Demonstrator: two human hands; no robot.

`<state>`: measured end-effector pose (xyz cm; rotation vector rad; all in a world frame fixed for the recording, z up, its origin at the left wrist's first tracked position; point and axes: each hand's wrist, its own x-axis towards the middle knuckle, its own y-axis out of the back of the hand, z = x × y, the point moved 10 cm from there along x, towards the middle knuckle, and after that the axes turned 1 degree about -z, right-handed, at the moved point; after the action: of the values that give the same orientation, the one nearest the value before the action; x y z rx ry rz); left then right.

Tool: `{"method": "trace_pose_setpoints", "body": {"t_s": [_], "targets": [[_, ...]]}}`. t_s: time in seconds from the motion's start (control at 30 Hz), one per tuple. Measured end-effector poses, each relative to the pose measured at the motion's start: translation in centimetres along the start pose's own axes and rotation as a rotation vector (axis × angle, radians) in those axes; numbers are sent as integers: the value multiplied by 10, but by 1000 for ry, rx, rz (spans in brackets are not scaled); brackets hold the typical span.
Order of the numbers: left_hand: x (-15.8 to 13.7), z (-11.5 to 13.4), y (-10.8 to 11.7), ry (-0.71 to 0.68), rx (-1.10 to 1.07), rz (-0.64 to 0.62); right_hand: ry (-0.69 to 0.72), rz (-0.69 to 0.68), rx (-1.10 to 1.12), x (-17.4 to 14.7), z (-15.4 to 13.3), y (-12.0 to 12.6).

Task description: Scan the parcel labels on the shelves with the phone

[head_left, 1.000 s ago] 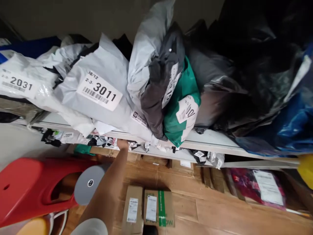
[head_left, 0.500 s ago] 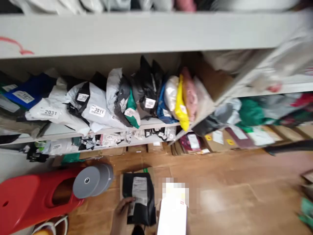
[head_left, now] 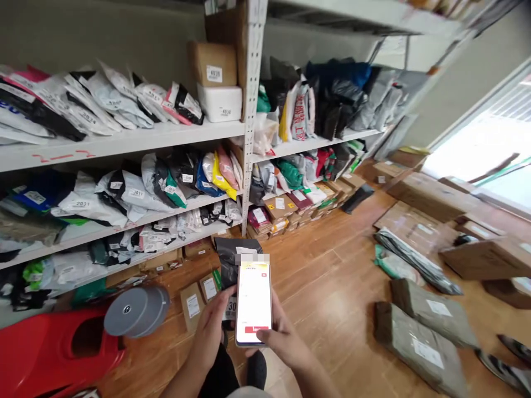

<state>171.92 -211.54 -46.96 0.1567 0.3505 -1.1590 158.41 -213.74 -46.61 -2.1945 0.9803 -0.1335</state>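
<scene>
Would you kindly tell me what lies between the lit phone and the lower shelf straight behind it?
In the head view, a black plastic mailer bag sits behind the white-screened smartphone, before the grey metal shelf.

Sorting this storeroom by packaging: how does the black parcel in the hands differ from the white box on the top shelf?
The black parcel is a soft dark plastic bag, held with a phone in the left hand and right hand. The white box is rigid and pale, resting under a cardboard box. Both carry labels.

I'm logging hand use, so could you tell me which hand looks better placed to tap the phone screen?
Probably the right hand: it cradles the phone, thumb near the screen, while the left hand also pinches the black parcel.
</scene>
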Motion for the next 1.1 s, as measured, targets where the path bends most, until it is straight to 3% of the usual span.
{"method": "trace_pose_setpoints", "body": {"t_s": [0.1,0.27,0.43,0.63,0.83,1.1], "targets": [[-23,13,-22,-15,42,-82,73,-5,1,-28,-14,-6],[-46,19,-37,-53,-46,-85,143,-24,16,-67,-28,-12],[-63,24,-53,-43,-216,-177,235,123,5,-107,-53,7],[-83,42,-60,-67,-332,-181,299,283,-20,-146,-82,23],[-87,43,-59,-37,-355,-118,306,301,-15,-158,-90,20],[-83,40,-51,-63,-333,-81,289,181,-76,-155,-89,7]]}}
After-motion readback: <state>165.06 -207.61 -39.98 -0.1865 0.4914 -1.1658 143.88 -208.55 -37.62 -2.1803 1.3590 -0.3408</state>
